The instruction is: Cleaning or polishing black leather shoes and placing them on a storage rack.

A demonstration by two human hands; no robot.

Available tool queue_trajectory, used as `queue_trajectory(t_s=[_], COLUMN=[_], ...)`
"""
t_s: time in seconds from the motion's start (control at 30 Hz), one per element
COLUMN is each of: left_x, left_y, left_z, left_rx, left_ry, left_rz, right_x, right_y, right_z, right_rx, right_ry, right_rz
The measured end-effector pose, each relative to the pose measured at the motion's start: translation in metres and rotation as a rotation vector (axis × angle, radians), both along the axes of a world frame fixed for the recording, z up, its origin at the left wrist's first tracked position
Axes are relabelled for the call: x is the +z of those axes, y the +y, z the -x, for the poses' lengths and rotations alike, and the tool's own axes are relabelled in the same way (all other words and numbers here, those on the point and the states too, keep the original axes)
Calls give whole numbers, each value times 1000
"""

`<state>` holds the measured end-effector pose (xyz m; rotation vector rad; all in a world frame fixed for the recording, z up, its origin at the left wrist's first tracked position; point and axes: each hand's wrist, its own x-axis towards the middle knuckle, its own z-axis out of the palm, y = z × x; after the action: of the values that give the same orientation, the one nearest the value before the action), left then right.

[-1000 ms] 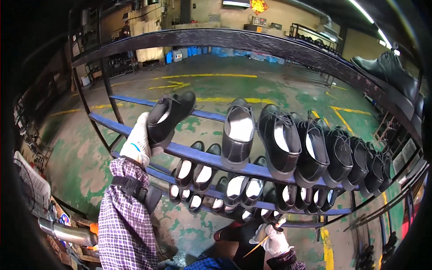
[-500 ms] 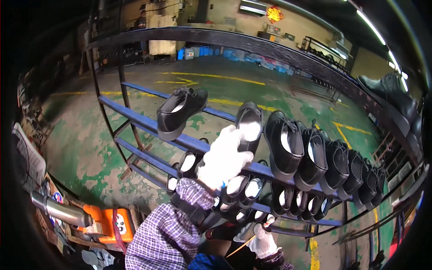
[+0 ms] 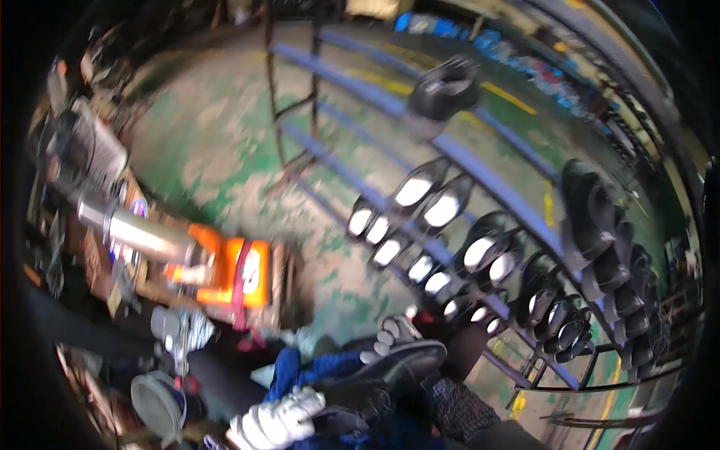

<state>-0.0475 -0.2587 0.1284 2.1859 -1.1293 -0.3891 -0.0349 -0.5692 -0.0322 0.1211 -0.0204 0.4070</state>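
Observation:
A black lace-up shoe lies sideways low in front of me, its toe to the right. My left hand, in a white knit glove, is closed on the shoe's left end. Curled gloved fingers of my right hand show just beyond the shoe, by its sole edge. A small pale tip stands above them, likely the end of the thin stick this hand held before. The stick's shaft and the right palm are hidden behind the shoe. Motion blurs both hands.
A blue-barred rack on the right carries several black shoes on its tiers; a single shoe sits on the upper tier. At left are an orange device, a metal cylinder and a grey round container.
My left hand has taken a black shoe off the rack's upper tier and brought it down toward my body. My right hand has shifted up and left beside it. The view has swung left and down.

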Motion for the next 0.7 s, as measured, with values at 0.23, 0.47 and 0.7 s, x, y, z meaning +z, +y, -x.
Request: queue_trajectory(t_s=[0.23, 0.47, 0.7], left_x=[-51, -62, -73], left_y=[71, 63, 64], left_z=[83, 61, 56], left_rx=[417, 527, 778], left_ry=[413, 744, 1054], left_rz=[477, -44, 887], right_x=[29, 39, 26], right_y=[66, 85, -7], right_z=[-11, -30, -69], right_rx=[142, 242, -168], right_ry=[-37, -171, 239], right_rz=[36, 130, 839])
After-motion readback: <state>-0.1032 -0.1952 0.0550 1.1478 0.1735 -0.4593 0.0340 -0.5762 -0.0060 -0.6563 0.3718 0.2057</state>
